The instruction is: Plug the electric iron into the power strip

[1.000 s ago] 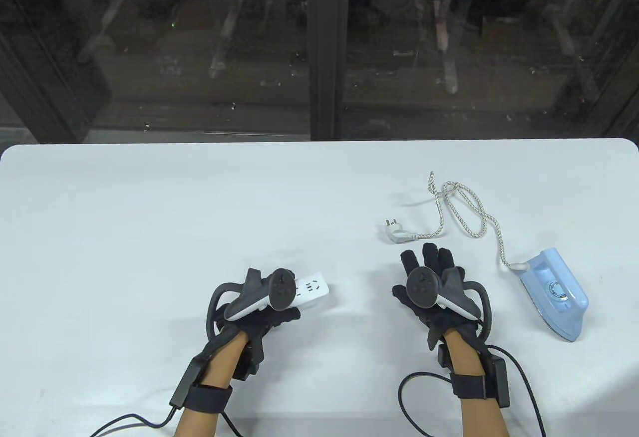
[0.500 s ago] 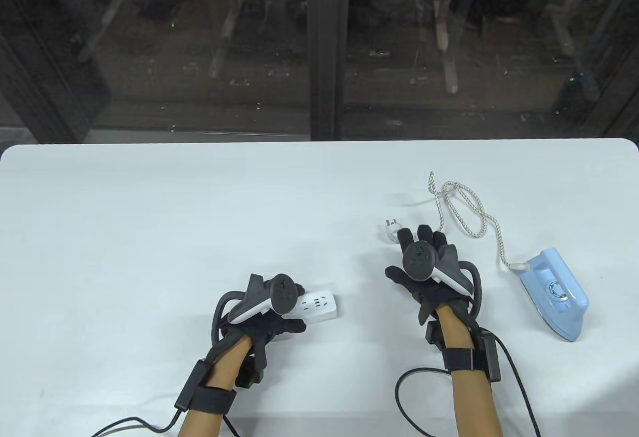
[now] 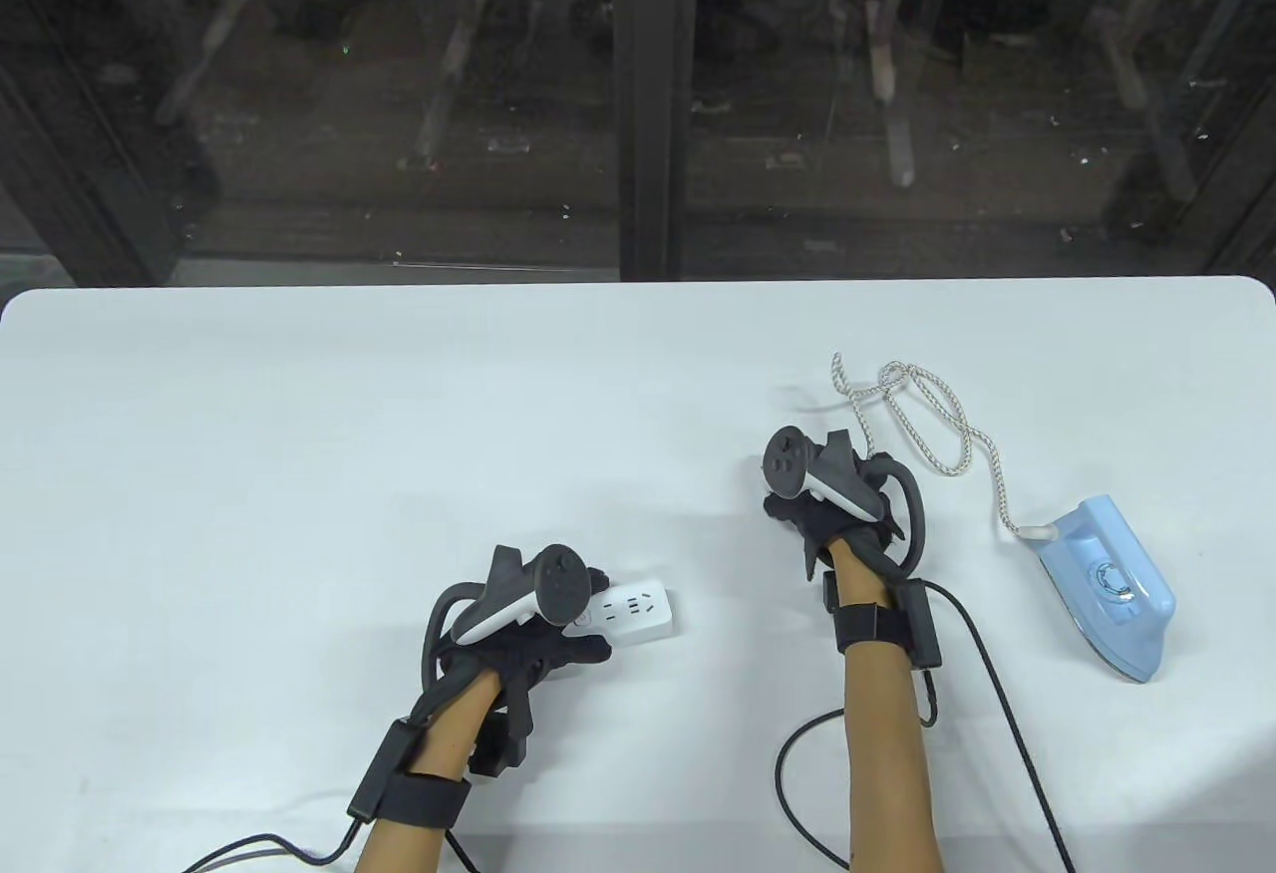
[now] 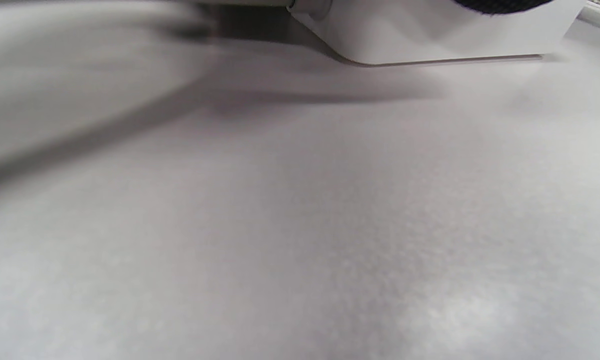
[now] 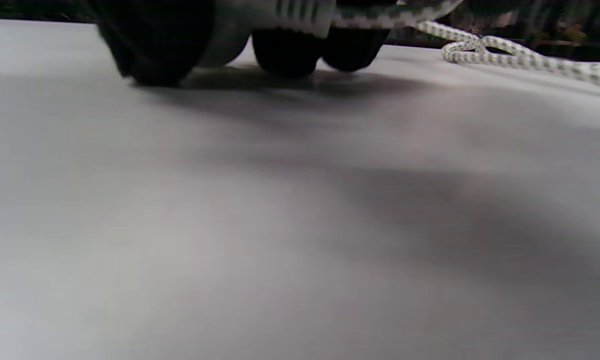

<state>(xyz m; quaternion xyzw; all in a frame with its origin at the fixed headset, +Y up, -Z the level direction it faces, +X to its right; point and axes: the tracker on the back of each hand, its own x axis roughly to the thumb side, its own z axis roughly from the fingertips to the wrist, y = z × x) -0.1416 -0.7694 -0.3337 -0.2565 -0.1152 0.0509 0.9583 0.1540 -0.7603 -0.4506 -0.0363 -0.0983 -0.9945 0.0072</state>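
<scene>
The white power strip [image 3: 638,609] lies on the white table [image 3: 299,435] at the front centre. My left hand [image 3: 586,617] grips its left end; a fingertip [image 4: 499,4] rests on top of it in the left wrist view, where the strip's side [image 4: 429,30] shows. My right hand [image 3: 788,504] is down on the table over the iron's plug, which the table view hides. In the right wrist view my fingers [image 5: 155,45] close around the white plug [image 5: 230,40]. The braided cord [image 3: 937,415] runs to the light blue iron [image 3: 1107,594] at the right.
The cord loops on the table behind my right hand and also shows in the right wrist view [image 5: 479,50]. Black glove cables [image 3: 1007,714] trail off the front edge. A dark glass wall [image 3: 658,116] stands behind the table.
My right hand moved forward and left onto the plug and closed on it. The cord's far loop shifted left. My left hand with the power strip moved slightly right, then stayed.
</scene>
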